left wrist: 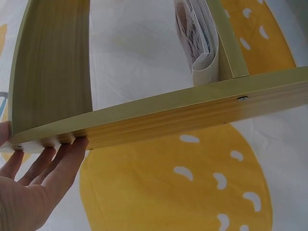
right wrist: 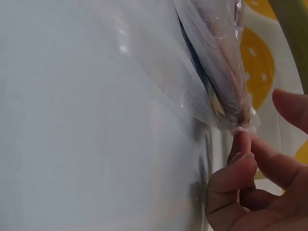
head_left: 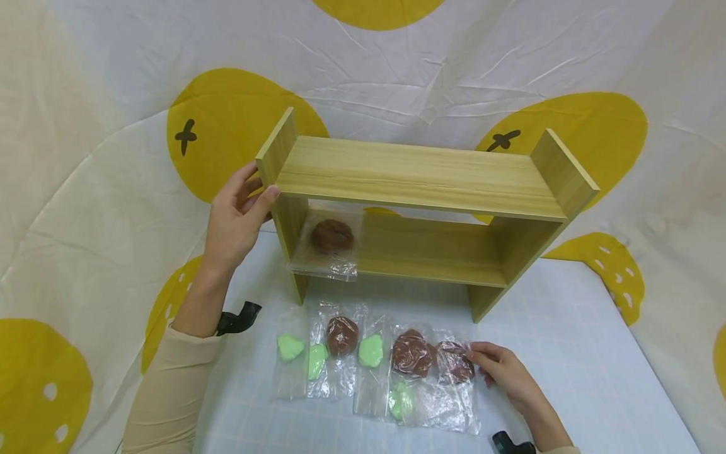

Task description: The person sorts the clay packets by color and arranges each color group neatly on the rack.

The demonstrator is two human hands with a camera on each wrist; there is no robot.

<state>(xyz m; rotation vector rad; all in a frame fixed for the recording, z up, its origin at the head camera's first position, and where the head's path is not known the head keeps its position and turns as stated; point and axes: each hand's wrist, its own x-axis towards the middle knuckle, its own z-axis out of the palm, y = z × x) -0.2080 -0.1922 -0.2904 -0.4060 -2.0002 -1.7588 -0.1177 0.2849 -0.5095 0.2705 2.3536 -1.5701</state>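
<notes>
In the head view, my left hand (head_left: 235,217) holds the left side panel of a two-tier wooden shelf (head_left: 420,176). Its thumb lies on the panel's front edge; the fingertips touch the outer face in the left wrist view. On the lower tier, at the left, sits a clear bag with a brown round lump (head_left: 331,238). My right hand (head_left: 505,372) touches the right edge of a clear bag holding a brown lump (head_left: 455,362), at the right end of a row of bags. In the right wrist view its fingertips meet the bag's edge while the thumb stands apart.
Left along the row lie clear bags with a brown lump (head_left: 412,353), another brown lump (head_left: 343,335) and several light green lumps (head_left: 371,350), some overlapping. They rest on a pale checked tabletop (head_left: 539,302) before the shelf. A white-and-yellow cloth (head_left: 397,75) hangs behind.
</notes>
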